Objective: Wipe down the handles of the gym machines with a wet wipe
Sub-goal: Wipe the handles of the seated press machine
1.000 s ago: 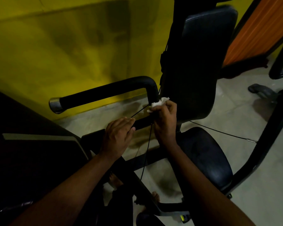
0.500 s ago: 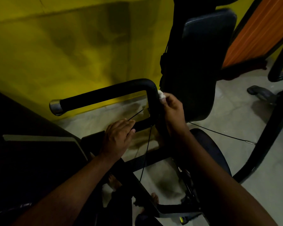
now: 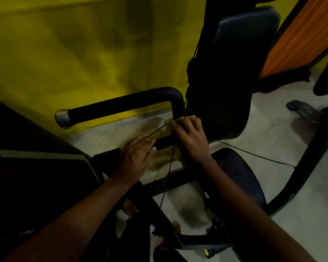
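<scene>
Right hand (image 3: 190, 138) clamps the crumpled white wet wipe (image 3: 169, 122), which peeks past its fingertips against the bent black padded handle (image 3: 121, 105); left hand (image 3: 135, 157) lies flat.

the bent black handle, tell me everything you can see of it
The handle is a black tube with a matte, rubbery-looking grip and a shiny metal end cap at its left tip. It runs roughly level in front of the yellow wall, then curves sharply downward beside the dark back pad. The right hand presses a wet wipe against the downward part, just below the bend.
</scene>
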Demonstrator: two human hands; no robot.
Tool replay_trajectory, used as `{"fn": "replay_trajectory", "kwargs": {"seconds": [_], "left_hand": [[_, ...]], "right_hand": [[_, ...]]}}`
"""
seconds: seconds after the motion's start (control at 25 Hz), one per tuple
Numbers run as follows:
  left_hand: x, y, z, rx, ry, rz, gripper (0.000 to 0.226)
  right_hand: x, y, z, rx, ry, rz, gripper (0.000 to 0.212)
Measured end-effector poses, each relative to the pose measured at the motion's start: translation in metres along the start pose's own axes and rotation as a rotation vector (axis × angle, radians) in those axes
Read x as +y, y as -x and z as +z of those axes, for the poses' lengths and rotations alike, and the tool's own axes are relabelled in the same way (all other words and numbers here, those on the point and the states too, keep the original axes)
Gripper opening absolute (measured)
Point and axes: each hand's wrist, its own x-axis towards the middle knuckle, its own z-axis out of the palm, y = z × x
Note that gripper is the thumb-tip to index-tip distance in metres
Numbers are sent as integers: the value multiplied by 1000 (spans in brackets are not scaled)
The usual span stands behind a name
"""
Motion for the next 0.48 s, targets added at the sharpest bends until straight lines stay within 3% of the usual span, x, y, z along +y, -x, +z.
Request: {"fn": "replay_trajectory", "kwargs": {"seconds": [0.2,0.48], "left_hand": [[1,4,-3,-5,7,-20,44],[0,7,-1,40,-2,-2,42]], "right_hand": [[-2,11,-7,-161,141,-150,35],[-7,-7,-16,-87,121,-91,31]]}}
